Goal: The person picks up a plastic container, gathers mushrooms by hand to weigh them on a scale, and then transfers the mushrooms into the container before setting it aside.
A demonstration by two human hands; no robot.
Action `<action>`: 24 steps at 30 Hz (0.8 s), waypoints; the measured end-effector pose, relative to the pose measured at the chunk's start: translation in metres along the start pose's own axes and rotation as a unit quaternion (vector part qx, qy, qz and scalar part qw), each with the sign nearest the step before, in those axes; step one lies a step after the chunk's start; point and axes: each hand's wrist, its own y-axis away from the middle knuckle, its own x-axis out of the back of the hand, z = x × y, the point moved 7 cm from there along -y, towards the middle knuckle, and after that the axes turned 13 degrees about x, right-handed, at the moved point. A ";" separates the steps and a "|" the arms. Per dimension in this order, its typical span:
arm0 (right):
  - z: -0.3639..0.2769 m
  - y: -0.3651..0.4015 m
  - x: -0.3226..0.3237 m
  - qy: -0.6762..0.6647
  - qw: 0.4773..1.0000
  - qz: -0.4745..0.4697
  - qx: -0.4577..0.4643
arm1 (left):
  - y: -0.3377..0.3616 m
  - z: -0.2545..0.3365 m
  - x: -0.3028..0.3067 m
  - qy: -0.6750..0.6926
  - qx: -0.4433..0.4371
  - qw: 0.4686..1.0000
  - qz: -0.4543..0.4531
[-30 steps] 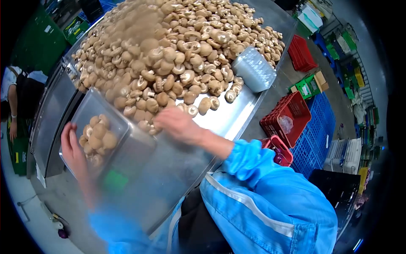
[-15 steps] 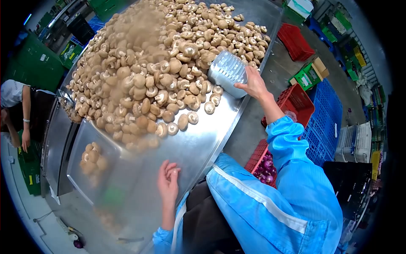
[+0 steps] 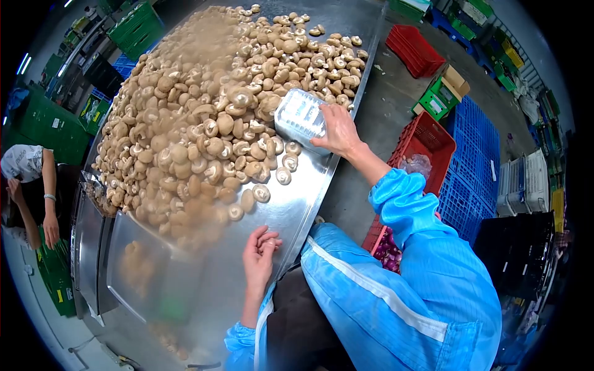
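A stack of clear plastic punnets [image 3: 301,117] rests tilted against the edge of a large heap of shiitake mushrooms [image 3: 210,123] on a steel table [image 3: 297,198]. My right hand [image 3: 340,131] grips the near side of the stack, thumb toward me and fingers along the far rim. My left hand [image 3: 260,255] hovers over the table's near edge, fingers loosely bent and apart, with nothing in them. A few single mushrooms [image 3: 261,193] lie between the heap and my left hand. A blurred patch hides part of the lower left, where a clear tray [image 3: 133,303] shows.
Right of the table stand red crates [image 3: 433,148], blue pallets [image 3: 473,167], a green carton [image 3: 438,99] and a crate of purple onions [image 3: 388,252]. At the left, another person's arm [image 3: 49,191] hangs beside green crates [image 3: 57,272].
The view has shifted, and my right hand has tipped the punnet stack so its top faces me more. My left hand has risen slightly, its fingers still bent.
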 end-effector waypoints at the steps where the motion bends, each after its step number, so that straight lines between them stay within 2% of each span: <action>1: -0.002 0.000 0.003 0.001 1.000 0.000 -0.003 | 0.001 0.003 -0.001 -0.009 0.006 1.000 0.008; 5: -0.017 -0.001 0.011 0.000 0.999 0.025 0.028 | 0.002 0.005 0.011 -0.022 0.004 0.999 0.026; 11: -0.037 0.004 0.028 -0.048 0.997 0.052 0.026 | 0.011 0.010 0.032 -0.014 -0.004 0.998 0.060; 14: -0.033 -0.002 0.044 -0.057 0.993 0.102 0.015 | 0.012 0.016 0.042 -0.008 -0.008 0.998 0.068; 16: -0.025 -0.010 0.057 -0.068 0.993 0.095 -0.022 | 0.009 0.022 0.047 -0.005 -0.009 0.997 0.073; 18: -0.035 -0.017 0.071 -0.093 0.991 0.091 -0.013 | 0.002 0.032 0.049 -0.015 -0.016 0.997 0.068; 20: -0.061 -0.015 0.064 -0.288 0.958 -0.015 0.006 | -0.002 0.055 0.043 -0.018 -0.014 0.996 0.082; 21: -0.087 -0.010 0.059 -0.412 0.907 -0.084 -0.016 | -0.005 0.063 0.039 0.020 -0.041 0.995 0.084; 22: -0.107 0.000 0.043 -0.480 0.866 -0.139 0.026 | -0.009 0.065 0.036 0.011 -0.005 0.999 0.046; 23: -0.133 0.010 0.035 -0.509 0.824 -0.248 0.037 | -0.012 0.066 0.037 0.002 0.032 0.999 0.007; 24: -0.148 0.028 0.014 -0.548 0.779 -0.303 0.032 | -0.014 0.064 0.034 -0.006 0.068 0.997 -0.032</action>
